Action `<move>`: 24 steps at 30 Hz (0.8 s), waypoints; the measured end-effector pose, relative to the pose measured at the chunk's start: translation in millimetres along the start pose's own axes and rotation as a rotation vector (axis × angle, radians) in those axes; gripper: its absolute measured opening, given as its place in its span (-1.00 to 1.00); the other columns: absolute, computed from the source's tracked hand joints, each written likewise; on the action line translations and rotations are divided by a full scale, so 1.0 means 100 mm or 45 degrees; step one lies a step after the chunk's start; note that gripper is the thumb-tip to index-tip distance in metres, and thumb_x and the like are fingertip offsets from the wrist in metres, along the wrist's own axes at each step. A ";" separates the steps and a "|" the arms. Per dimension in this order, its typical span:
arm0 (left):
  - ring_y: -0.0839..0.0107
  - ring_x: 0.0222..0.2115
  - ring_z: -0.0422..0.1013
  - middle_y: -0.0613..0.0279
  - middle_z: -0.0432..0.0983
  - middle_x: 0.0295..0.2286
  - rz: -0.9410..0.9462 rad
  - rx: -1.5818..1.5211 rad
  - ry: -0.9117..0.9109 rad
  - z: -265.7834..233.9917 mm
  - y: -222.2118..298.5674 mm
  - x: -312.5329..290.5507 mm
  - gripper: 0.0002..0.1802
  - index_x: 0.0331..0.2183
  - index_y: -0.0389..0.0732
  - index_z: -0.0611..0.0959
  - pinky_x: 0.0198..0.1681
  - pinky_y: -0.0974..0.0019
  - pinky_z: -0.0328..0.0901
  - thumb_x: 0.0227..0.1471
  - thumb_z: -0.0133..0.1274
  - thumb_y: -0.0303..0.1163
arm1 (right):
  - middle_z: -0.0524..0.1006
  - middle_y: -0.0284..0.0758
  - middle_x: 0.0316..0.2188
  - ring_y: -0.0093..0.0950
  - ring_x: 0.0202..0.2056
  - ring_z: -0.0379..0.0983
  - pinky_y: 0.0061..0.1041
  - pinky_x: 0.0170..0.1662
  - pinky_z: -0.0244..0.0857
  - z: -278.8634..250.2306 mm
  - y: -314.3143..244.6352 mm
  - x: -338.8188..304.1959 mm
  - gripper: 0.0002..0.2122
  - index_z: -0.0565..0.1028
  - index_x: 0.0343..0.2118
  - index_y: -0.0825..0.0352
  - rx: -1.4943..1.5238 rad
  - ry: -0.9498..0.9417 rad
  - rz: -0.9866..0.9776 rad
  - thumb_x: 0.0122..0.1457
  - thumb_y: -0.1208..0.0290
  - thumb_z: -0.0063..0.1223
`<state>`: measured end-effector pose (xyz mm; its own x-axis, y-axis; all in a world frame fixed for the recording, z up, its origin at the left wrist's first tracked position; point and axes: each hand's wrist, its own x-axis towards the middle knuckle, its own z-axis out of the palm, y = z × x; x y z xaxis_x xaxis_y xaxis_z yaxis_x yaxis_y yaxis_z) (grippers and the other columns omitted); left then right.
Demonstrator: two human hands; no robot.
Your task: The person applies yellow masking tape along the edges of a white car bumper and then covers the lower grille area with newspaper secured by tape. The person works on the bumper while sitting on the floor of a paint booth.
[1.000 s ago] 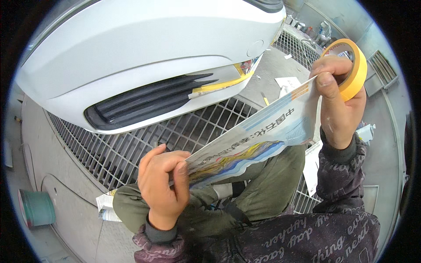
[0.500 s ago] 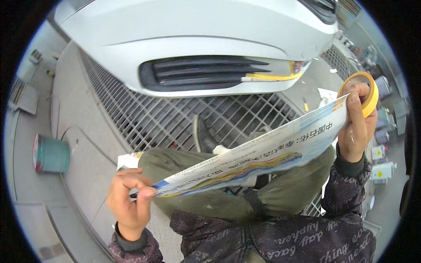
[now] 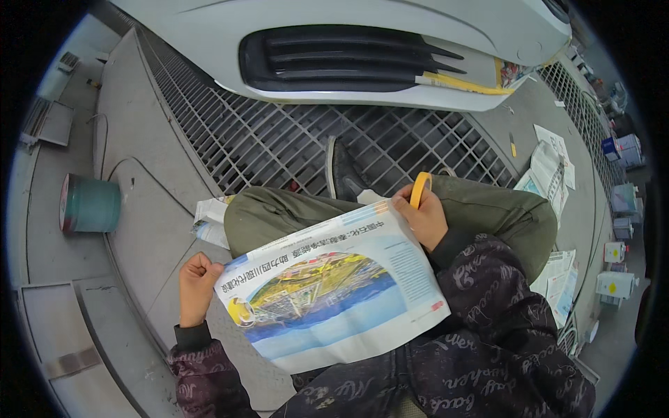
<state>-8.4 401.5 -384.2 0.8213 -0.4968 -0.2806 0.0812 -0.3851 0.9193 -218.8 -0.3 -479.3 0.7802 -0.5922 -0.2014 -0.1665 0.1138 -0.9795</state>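
Open grey steel-bar grating (image 3: 411,143) covers the floor beneath the glossy white car bumper (image 3: 390,14), my landmark. From my remote seat I notice a change: the rectangular, colour-printed newspaper sheet (image 3: 334,299) no longer slants almost edge-on in my view; it now sits lower, over the wearer's lap, face up, on the near side of the bumper and apart from it. For the work, I judge that the paper is loose and readable, controlled only by the two hands. Its long axis runs slantwise, the right end nearer the bumper and the left end farther from it; its print looks upside down to the wearer. My left hand (image 3: 197,282) has its fingers closed in a pinch on the left corner of the bumper-facing edge. My right hand (image 3: 425,217) has its fingers closed on that edge's right corner, with a yellow ring-shaped tape roll (image 3: 419,189) standing edge-on at them.
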 end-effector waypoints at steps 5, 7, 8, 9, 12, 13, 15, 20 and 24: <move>0.74 -0.58 0.15 0.55 0.30 -0.62 0.081 -0.002 0.016 -0.14 -0.27 0.26 -0.63 -0.58 -0.10 0.36 -0.50 0.52 0.09 0.16 0.18 -0.46 | 0.57 -0.45 -0.37 -0.66 -0.33 0.45 -0.61 -0.20 0.36 0.00 0.01 0.04 -0.92 0.54 -0.28 0.37 -0.067 0.004 -0.006 0.25 0.49 0.17; 0.74 -0.57 0.13 0.56 0.28 -0.62 0.131 -0.013 -0.019 -0.13 -0.23 0.39 -0.62 -0.59 -0.09 0.35 -0.49 0.51 0.08 0.17 0.17 -0.44 | 0.57 -0.45 -0.38 -0.66 -0.33 0.45 -0.61 -0.21 0.35 0.00 0.01 0.04 -0.92 0.54 -0.28 0.37 -0.043 0.007 -0.002 0.25 0.49 0.17; 0.74 -0.56 0.12 0.56 0.27 -0.62 0.154 -0.019 -0.037 -0.12 -0.20 0.44 -0.61 -0.59 -0.09 0.35 -0.49 0.51 0.08 0.18 0.17 -0.43 | 0.56 -0.45 -0.38 -0.66 -0.34 0.45 -0.61 -0.21 0.35 -0.01 0.01 0.04 -0.92 0.54 -0.28 0.38 -0.031 0.008 0.003 0.25 0.49 0.17; 0.73 -0.54 0.13 0.56 0.26 -0.61 0.157 0.008 -0.051 -0.17 -0.26 0.49 -0.60 -0.58 -0.08 0.35 -0.47 0.51 0.09 0.20 0.19 -0.36 | 0.56 -0.45 -0.39 -0.66 -0.34 0.45 -0.61 -0.22 0.35 -0.02 0.00 0.04 -0.91 0.54 -0.28 0.38 0.010 -0.014 0.052 0.24 0.48 0.18; 0.73 -0.54 0.17 0.52 0.33 -0.59 0.193 -0.083 -0.054 -0.26 -0.33 0.54 -0.62 -0.54 -0.09 0.38 -0.44 0.51 0.12 0.25 0.16 -0.28 | 0.55 -0.44 -0.41 -0.64 -0.36 0.45 -0.60 -0.25 0.34 -0.06 -0.04 0.07 -0.86 0.54 -0.26 0.39 0.032 -0.064 0.129 0.22 0.44 0.22; 0.71 -0.53 0.20 0.50 0.36 -0.58 0.192 -0.108 -0.021 -0.29 -0.34 0.54 -0.63 -0.53 -0.09 0.39 -0.42 0.51 0.13 0.27 0.13 -0.26 | 0.55 -0.43 -0.42 -0.64 -0.37 0.44 -0.60 -0.26 0.34 -0.06 -0.04 0.08 -0.84 0.54 -0.26 0.40 -0.033 -0.071 0.122 0.21 0.43 0.23; 0.68 -0.53 0.26 0.45 0.41 -0.56 0.190 -0.159 0.047 -0.35 -0.36 0.54 -0.65 -0.50 -0.10 0.42 -0.40 0.50 0.17 0.31 0.08 -0.22 | 0.54 -0.42 -0.43 -0.63 -0.40 0.44 -0.59 -0.29 0.33 -0.08 -0.08 0.10 -0.81 0.54 -0.24 0.40 -0.173 -0.079 0.095 0.19 0.40 0.25; 0.58 -0.47 0.38 0.34 0.47 -0.54 0.243 -0.074 0.286 -0.29 0.00 0.52 -0.68 -0.45 -0.15 0.46 -0.29 0.43 0.28 0.37 -0.01 -0.23 | 0.52 -0.41 -0.47 -0.60 -0.44 0.45 -0.55 -0.33 0.34 -0.18 -0.61 0.06 -0.80 0.55 -0.22 0.36 -0.565 0.070 -0.090 0.16 0.39 0.26; 0.50 -0.38 0.44 0.28 0.51 -0.46 0.435 0.041 0.282 -0.05 0.67 0.33 -0.77 -0.37 -0.22 0.51 -0.17 0.38 0.34 0.31 0.06 -0.31 | 0.56 -0.42 -0.39 -0.63 -0.35 0.51 -0.62 -0.24 0.40 0.02 -1.34 -0.05 -0.76 0.51 -0.12 0.39 -0.536 -0.174 -0.389 0.16 0.49 0.21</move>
<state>26.9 363.3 -330.8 0.9001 -0.4220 0.1086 -0.2319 -0.2530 0.9392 -199.6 -10.8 -347.2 0.8975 -0.4361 0.0654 -0.1249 -0.3938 -0.9107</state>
